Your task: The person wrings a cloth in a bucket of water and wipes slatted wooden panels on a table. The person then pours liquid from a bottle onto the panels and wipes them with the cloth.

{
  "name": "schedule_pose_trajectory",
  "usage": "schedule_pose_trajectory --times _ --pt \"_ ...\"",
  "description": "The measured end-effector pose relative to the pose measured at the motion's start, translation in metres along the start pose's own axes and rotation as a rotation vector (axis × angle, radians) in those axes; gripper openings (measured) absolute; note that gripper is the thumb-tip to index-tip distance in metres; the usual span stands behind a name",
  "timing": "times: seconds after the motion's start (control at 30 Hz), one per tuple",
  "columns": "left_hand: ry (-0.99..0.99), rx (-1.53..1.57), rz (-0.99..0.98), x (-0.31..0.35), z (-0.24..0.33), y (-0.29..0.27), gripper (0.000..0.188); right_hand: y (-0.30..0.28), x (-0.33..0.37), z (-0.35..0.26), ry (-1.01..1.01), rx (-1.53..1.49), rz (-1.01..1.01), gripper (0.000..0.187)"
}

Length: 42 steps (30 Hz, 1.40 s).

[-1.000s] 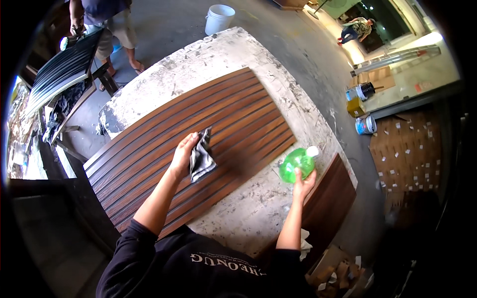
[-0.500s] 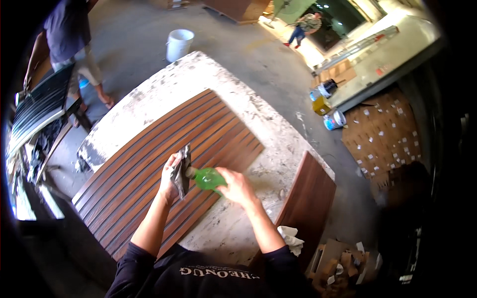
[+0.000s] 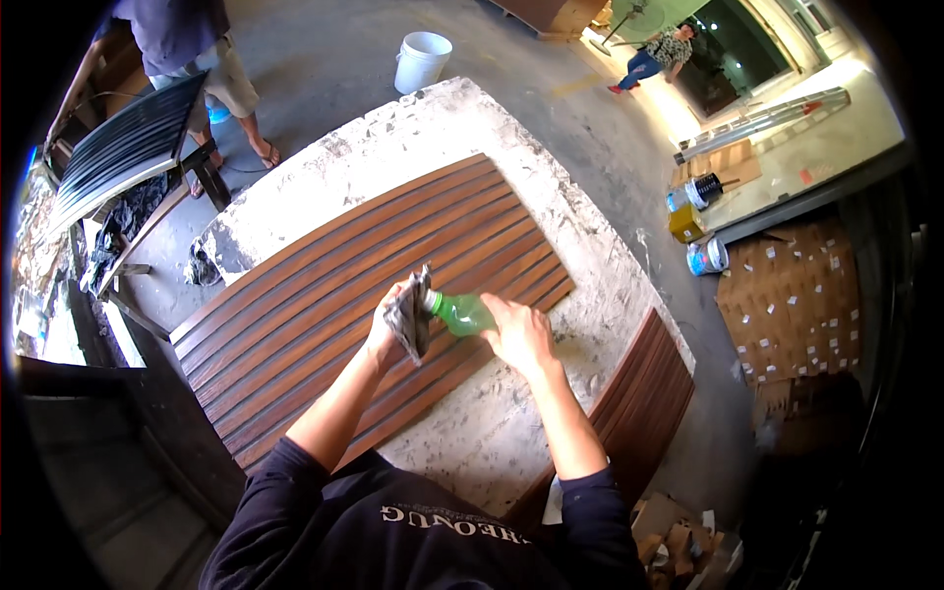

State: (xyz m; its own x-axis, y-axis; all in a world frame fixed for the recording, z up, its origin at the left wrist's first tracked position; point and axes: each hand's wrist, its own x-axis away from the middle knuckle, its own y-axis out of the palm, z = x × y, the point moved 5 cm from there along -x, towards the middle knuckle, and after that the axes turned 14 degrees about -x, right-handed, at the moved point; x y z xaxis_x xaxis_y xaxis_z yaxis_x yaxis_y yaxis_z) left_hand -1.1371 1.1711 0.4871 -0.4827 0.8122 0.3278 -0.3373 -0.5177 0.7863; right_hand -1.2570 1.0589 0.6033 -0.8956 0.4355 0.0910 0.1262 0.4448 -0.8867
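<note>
My left hand is closed around a crumpled grey rag, held up over the slatted brown wooden panel. A green plastic bottle is gripped from behind by my right hand. The bottle lies nearly level, its neck pointing left and its mouth against or very close to the rag. Whether liquid comes out cannot be seen. Beneath both hands the panel, with dark grooves between its slats, rests on a white, stained worktable.
A second dark red-brown panel lies at the table's right edge. Beyond the table stands a white bucket. At the far left a person stands behind a dark slatted panel. Paint cans and cardboard are on the right.
The whole view has shifted, so the table and hands appear farther right. The bottle is still held at the rag, now tilted closer to level.
</note>
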Motion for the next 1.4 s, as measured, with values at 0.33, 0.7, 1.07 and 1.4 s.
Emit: schedule_pose_trajectory --times 0.33,0.7,1.07,1.4 --pt "0.86 -1.482 -0.018 -0.049 0.05 0.03 0.026 0.008 -0.046 0.035 -0.147 -0.678 0.461 0.053" --pt "0.761 -2.284 -0.007 -0.023 -0.029 -0.013 0.018 0.039 -0.014 0.159 0.111 -1.143 1.008 0.061" --pt "1.118 -2.197 0.275 0.03 0.025 -0.05 0.01 0.036 -0.003 0.159 0.306 -0.765 1.098 0.072" --pt "0.853 -2.425 0.131 -0.108 0.056 -0.003 0.018 0.059 -0.024 0.172 0.415 -0.757 1.196 0.071"
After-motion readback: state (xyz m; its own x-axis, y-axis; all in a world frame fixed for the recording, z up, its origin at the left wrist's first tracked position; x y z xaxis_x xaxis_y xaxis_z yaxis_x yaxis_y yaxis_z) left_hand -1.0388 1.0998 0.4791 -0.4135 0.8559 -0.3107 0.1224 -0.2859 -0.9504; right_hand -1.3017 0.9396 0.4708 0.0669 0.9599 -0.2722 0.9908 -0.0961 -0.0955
